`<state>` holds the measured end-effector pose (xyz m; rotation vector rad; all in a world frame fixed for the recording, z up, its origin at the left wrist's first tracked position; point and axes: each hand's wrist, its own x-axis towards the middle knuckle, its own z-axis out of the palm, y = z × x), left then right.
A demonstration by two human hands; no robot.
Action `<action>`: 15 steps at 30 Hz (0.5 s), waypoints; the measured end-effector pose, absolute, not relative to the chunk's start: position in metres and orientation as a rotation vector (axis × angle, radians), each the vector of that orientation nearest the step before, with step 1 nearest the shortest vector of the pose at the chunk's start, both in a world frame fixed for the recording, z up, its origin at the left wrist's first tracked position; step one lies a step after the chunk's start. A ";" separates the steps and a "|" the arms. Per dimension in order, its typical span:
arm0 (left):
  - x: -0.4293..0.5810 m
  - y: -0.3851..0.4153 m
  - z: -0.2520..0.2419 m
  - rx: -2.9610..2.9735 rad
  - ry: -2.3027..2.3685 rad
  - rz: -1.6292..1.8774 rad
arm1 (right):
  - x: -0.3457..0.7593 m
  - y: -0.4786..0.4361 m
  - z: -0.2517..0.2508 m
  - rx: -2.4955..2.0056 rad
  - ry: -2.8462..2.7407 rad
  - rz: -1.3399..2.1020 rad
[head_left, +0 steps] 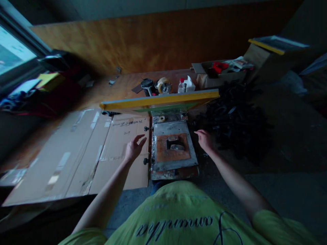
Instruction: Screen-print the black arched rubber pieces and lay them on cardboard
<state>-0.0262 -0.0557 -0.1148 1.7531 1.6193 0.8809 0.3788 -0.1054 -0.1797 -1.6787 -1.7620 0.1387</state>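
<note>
Black part (168,144) is seated between metal plate (166,128) side edges; probably light, stiff plastic, best gripped by its rim. Left hand (135,149) is held half-spread, empty; right hand's (204,140) pinch can't be told.

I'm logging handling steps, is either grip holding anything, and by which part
Nothing visible is held: the left grip is open and empty over the cardboard; the right grip, beside the metal plate, shows no object.

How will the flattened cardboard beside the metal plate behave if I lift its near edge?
The cardboard will probably fold where it is creased rather than stay flat. Being thin sheet, it is likely light for its size. Its shiny tape strips may be slick.
</note>
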 end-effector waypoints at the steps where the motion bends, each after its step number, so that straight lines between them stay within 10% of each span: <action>1: -0.017 -0.058 -0.111 1.650 1.598 0.946 | 0.392 -0.101 -0.178 -1.694 -1.731 0.133; 8: 0.031 -0.022 -0.026 1.109 1.300 1.589 | 0.319 -0.082 -0.161 -1.283 -2.232 0.322; 15: 0.028 -0.028 -0.007 1.116 1.254 1.525 | 0.266 -0.103 -0.175 -0.904 -2.750 -0.117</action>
